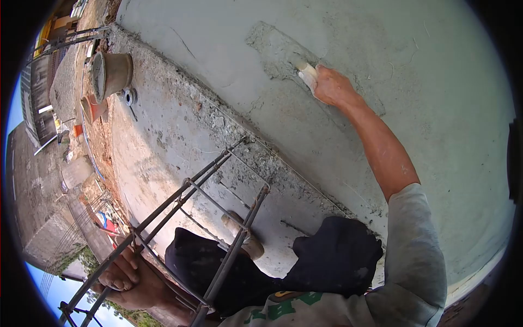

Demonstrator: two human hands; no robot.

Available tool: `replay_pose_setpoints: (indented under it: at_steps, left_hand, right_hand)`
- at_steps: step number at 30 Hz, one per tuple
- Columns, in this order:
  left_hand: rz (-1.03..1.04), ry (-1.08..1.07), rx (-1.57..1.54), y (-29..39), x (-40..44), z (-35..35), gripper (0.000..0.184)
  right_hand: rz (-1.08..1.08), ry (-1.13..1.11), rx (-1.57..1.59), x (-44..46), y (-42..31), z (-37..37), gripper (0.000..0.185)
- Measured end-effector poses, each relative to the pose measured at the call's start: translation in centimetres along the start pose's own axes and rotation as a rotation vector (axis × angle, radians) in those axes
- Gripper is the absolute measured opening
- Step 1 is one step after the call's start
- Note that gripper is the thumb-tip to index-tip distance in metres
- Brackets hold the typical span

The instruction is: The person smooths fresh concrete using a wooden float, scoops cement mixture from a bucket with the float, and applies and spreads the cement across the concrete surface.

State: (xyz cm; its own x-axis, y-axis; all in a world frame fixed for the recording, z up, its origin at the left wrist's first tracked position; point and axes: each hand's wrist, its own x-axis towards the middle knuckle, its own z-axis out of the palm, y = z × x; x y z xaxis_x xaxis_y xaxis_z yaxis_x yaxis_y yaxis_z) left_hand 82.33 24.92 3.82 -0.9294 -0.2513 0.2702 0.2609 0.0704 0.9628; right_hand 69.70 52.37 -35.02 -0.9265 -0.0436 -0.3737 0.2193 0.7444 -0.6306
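Note:
My right hand point(333, 86) is wrapped round the pale handle point(308, 75) of a plastering trowel. The mortar-smeared blade point(280, 46) lies against a broad grey cement surface point(414, 71), and a rougher wet patch surrounds it. At the lower left, my left hand point(128, 280) has its fingers curled at a steel rebar cage point(163, 207), gripping one of its long bars. Part of that hand is hidden behind the bars. The cage slants across in front of my dark-clothed legs point(338, 248).
A rough concrete edge point(218, 117) borders the cement surface, with a thin string along it. A mortar-stained bucket point(115, 73), a small roll point(129, 97) and an orange bucket point(93, 109) stand at the upper left. Rebar ends point(265, 188) jut out near my legs.

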Motion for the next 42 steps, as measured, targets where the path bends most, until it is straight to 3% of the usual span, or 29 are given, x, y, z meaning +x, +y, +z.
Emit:
replay_pose_setpoints:
  at_steps: [2, 5, 7, 8, 10, 14, 19, 20, 23, 24, 27, 30, 36, 42]
  left_hand:
    - [0.149, 0.469, 0.237, -1.1, 0.3, 2.9, 0.040]
    - [0.229, 0.627, 0.433, -1.3, -0.3, 3.3, 0.041]
    - [0.196, 0.675, 0.323, -1.2, 0.2, 4.0, 0.041]
    - [0.204, 0.581, 0.426, -1.1, -0.1, 3.2, 0.041]
    - [0.188, 0.669, 0.310, -0.9, 0.2, 3.7, 0.041]
    - [0.161, 0.645, 0.243, -1.3, 0.3, 3.4, 0.040]
    - [0.071, 0.129, 0.178, -0.4, -0.2, 0.5, 0.037]
    - [0.062, 0.138, 0.144, -0.4, -0.1, 0.5, 0.037]
    - [0.177, 0.644, 0.389, -1.0, 0.3, 2.7, 0.036]
    - [0.178, 0.732, 0.323, -1.3, 0.6, 3.6, 0.037]
    - [0.055, 0.192, 0.149, -0.3, -0.2, 0.3, 0.040]
    - [0.040, 0.194, 0.121, -0.5, 0.0, 1.0, 0.044]
    - [0.066, 0.181, 0.107, -0.4, 0.0, 0.4, 0.045]
    - [0.019, 0.218, 0.096, -0.1, -0.3, 0.3, 0.043]
  right_hand:
    - [0.049, -0.028, 0.008, 0.1, -1.6, -0.8, 0.037]
    - [0.076, -0.219, 0.088, 2.4, -3.8, -1.4, 0.053]
    - [0.057, -0.193, 0.096, 0.5, -3.8, 0.3, 0.054]
    - [0.042, -0.179, 0.094, -0.5, -4.0, 1.1, 0.054]
    - [0.018, -0.214, 0.075, -3.3, -4.2, 2.0, 0.053]
    - [0.023, -0.233, 0.123, -2.1, -6.2, 2.7, 0.052]
    - [-0.071, -0.237, 0.184, -1.9, -9.2, 7.4, 0.049]
    - [-0.097, -0.240, 0.166, -3.3, -9.0, 8.0, 0.048]
    - [-0.108, -0.236, 0.137, -7.7, -7.6, 8.2, 0.046]
    - [-0.097, -0.216, 0.114, -8.8, -6.9, 7.9, 0.045]
    - [-0.060, -0.151, 0.090, -11.3, -5.3, 6.5, 0.041]
    - [-0.009, -0.125, 0.133, -13.1, -5.1, 6.1, 0.040]
    - [-0.116, -0.245, 0.112, -11.2, -8.5, 8.5, 0.039]
    - [-0.083, -0.253, 0.077, -8.6, -10.2, 10.7, 0.047]
